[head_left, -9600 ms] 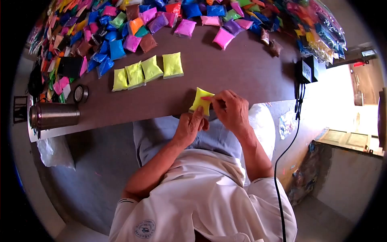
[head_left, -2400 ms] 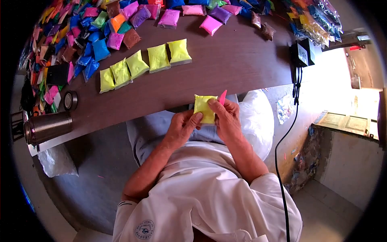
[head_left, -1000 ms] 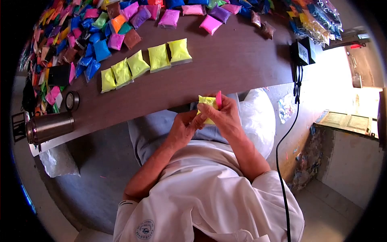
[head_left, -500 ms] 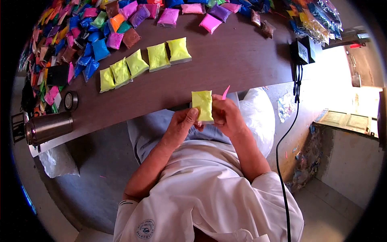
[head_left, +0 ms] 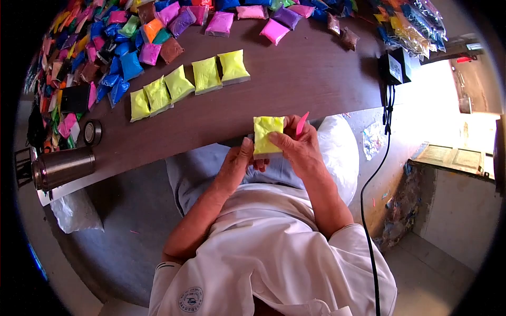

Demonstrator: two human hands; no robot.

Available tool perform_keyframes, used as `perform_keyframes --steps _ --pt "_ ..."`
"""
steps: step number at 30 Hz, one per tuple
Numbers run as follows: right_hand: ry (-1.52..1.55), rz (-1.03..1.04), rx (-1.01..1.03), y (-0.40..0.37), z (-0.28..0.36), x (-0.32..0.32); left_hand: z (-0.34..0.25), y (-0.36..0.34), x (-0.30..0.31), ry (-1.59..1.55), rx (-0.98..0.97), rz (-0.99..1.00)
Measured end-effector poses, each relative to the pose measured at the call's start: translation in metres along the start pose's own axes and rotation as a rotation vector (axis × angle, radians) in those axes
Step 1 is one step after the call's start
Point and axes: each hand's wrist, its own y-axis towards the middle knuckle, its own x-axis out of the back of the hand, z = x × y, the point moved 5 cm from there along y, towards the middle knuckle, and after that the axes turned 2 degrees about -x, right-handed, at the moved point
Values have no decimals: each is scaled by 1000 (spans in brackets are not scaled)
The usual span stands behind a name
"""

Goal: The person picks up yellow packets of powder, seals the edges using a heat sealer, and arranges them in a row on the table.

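The brown table [head_left: 305,79] carries a heap of coloured packets [head_left: 105,42] that runs off the frame's top, beside a row of 5 yellow packets [head_left: 179,84]. At the table's near edge, the left hand [head_left: 237,166] and right hand [head_left: 299,152] pinch a yellow packet [head_left: 266,131], covering its lower edge. A half-hidden pink strip [head_left: 302,124] pokes up from behind the right hand.

The left grip [head_left: 238,164] and right grip [head_left: 299,151] clasp one yellow powder packet [head_left: 266,131] between them, upright at the near edge of the table [head_left: 311,79]. A pink strip [head_left: 301,125] sticks up from the right grip's fingers. Farther along the table, five yellow packets [head_left: 182,83] lie in a row just beside a heap of many-coloured packets [head_left: 100,50]. At the left edge, a steel tumbler [head_left: 62,167] lies on its side.
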Motion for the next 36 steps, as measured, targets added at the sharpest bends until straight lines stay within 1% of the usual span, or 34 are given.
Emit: perform_keyframes --steps 1,2,3,5,7,9,11,12,13,14,15,17,18,20,21,23,24,26,29,33,35,36 --pt "-25 -40 -5 0 0 2 1 0 3 0 0 -1" --pt "-48 -96 -6 0 1 4 1 1 5 -37 -29 39" --pt "-49 -94 -6 0 0 4 -3 1 4 -73 -61 77" --pt "-132 -160 -17 0 -2 7 -8 0 1 -122 -73 67" --pt "-131 -173 -34 -1 -3 3 -9 0 -1 108 -81 53" --pt "-131 -187 -49 1 -9 2 -8 2 -2 108 -93 21" --pt "-291 -243 90 3 -12 9 -5 4 2 107 -105 -12" --pt "-291 -242 90 2 -7 8 -1 6 6 61 -95 -59" --pt "-314 -272 27 -1 -1 9 2 6 11 15 -85 -106" --pt "-337 -301 -38 -3 3 12 3 6 13 14 -84 -107" --pt "-338 -299 -39 -4 3 16 1 7 14 10 -88 -118" --pt "-673 -283 82 -6 8 20 -4 5 14 5 -90 -134" --pt "-672 -282 81 -7 8 20 -6 4 12 -13 -78 -159" --pt "-851 -230 109 -9 14 14 -6 3 12 -28 -68 -184" --pt "-850 -230 110 -9 17 13 -6 4 12 -34 -73 -169" --pt "-816 -133 83 -8 19 9 -7 5 11 -39 -82 -155" --pt "-816 -131 85 -8 19 10 -7 5 11 -42 -72 -158" --pt "-829 -162 174 -7 22 12 -6 4 11 -45 -62 -163" --pt "-895 -153 205 -3 22 16 -6 5 11 -41 -64 -164" --pt "-897 -167 221 -6 32 3 -5 6 11 -64 -74 -168" --pt "-901 -99 236 -6 30 0 -5 6 11 -75 -77 -167" --pt "-901 -99 236 -6 30 1 -6 6 11 -58 -66 -175"
